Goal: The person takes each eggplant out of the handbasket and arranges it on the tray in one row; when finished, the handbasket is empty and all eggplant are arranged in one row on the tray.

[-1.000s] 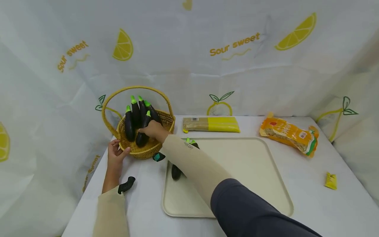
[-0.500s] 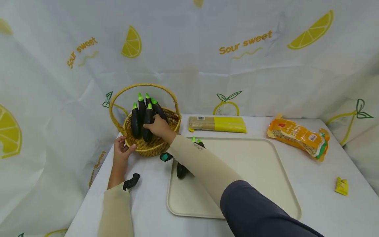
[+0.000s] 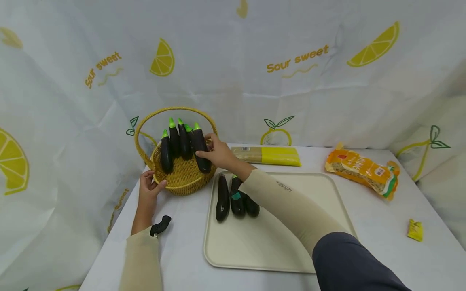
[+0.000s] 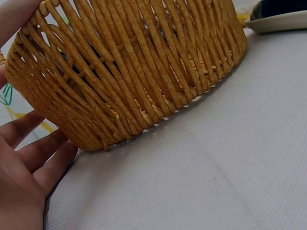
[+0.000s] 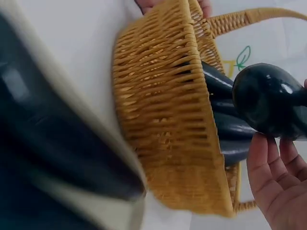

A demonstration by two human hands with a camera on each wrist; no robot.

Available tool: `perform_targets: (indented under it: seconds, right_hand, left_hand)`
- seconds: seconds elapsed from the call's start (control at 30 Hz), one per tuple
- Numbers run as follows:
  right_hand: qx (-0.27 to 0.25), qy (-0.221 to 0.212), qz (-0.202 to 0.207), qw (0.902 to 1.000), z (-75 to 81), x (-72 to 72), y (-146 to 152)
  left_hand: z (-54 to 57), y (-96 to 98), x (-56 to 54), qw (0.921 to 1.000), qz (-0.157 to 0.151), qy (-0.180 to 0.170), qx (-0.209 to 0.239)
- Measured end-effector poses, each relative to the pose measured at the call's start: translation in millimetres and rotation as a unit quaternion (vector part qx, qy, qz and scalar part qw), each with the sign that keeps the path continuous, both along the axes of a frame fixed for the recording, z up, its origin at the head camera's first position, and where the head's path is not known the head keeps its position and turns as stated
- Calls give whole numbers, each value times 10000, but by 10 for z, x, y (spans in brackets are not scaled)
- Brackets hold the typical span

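A dark eggplant with a bright green stem (image 3: 201, 150) is gripped by my right hand (image 3: 220, 154), at the right side of a woven basket (image 3: 182, 182). In the right wrist view that eggplant (image 5: 268, 98) is held above the basket's rim. Several more eggplants (image 3: 166, 153) lean inside against the back, stems up. At the basket's front left, my left hand (image 3: 148, 194) grips the rim; the left wrist view shows the fingers (image 4: 53, 160) against the woven side. Three eggplants (image 3: 223, 200) lie on a beige tray (image 3: 262, 246), one partly behind my right wrist.
Behind the tray lies a yellow and tan packet (image 3: 265, 156). An orange bag (image 3: 364, 169) lies at the back right, with a small yellow wrapped item (image 3: 415, 230) nearer the right edge. A printed white curtain (image 3: 218, 60) closes off the back.
My right hand has moved right with the eggplant, from the basket's middle to its right side. The arm's shift uncovers more eggplants on the tray. The left hand still holds the rim.
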State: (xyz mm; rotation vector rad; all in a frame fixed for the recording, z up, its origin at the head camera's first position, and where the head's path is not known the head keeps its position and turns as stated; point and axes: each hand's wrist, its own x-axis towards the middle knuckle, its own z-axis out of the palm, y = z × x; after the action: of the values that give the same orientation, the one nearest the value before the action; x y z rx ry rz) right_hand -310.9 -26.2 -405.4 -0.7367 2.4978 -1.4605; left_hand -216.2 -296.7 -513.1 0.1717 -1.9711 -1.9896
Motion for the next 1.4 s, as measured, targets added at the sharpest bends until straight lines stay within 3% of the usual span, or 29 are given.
perform_targets:
  seconds: [0.2, 0.43, 0.67, 0.8, 0.97, 1.13, 1.23, 1.4]
  right_hand:
    - [-10, -95, -90, 9999, -104, 190, 453]
    - [-88, -390, -600, 9974, -380, 393, 1089]
    - [-588, -1075, -1168, 9856, -624, 606, 1700]
    - [-55, -1154, -1424, 9830, -810, 716, 1935]
    - [875, -808, -1704, 9782, -956, 835, 2040]
    - [1431, -430, -1739, 9734, -940, 909, 1905]
    - [1590, -313, -1679, 9724, -931, 932, 1807]
    - [1568, -235, -1629, 9738, -927, 939, 1748]
  left_hand:
    - [-5, -11, -1, 9999, 10, -46, -90]
    - [-14, 9, -6, 9998, -61, 188, 58]
    - [-24, -2, 18, 10000, -2, 24, 64]
    - [-22, -5, 30, 9999, 38, -97, 105]
    - [28, 20, 13, 9997, -83, -22, 226]
    - [70, 41, 52, 9998, -49, -98, 192]
    - [8, 8, 49, 9998, 24, -72, 184]
    - [11, 3, 32, 9999, 13, -25, 142]
